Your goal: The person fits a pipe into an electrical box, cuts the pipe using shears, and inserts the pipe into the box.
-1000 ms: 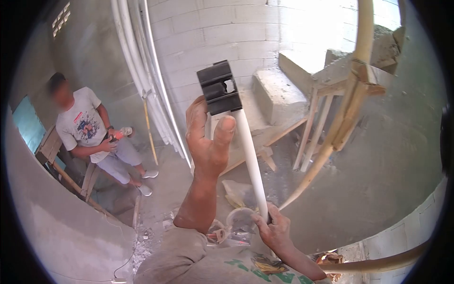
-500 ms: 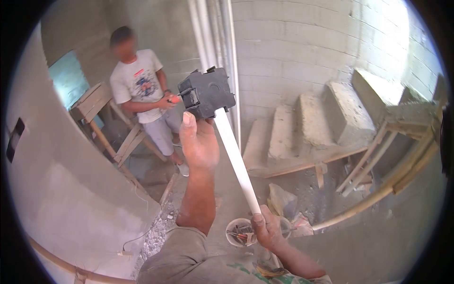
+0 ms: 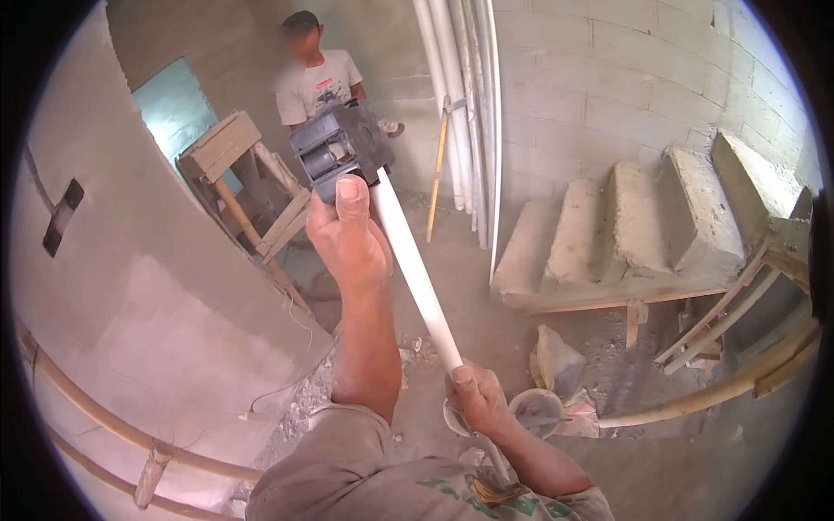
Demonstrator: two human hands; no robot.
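Note:
My left hand is raised with its thumb and fingers closed on a dark grey plastic electrical box, whose open side with inner compartments faces left. From the box's underside a white plastic pipe slants down toward my body. Lower down, my right hand wraps round that pipe. Its lower end runs past the right hand toward my shirt, where I cannot make it out clearly.
Behind the box stands a person near a wooden trestle. Long white pipes and a yellow bar lean on the back wall. Concrete steps rise at right. A bucket and sack sit below.
My view has turned left and the box has rotated, showing more of its open side. My left thumb now lies against the box. The other person appears farther behind it.

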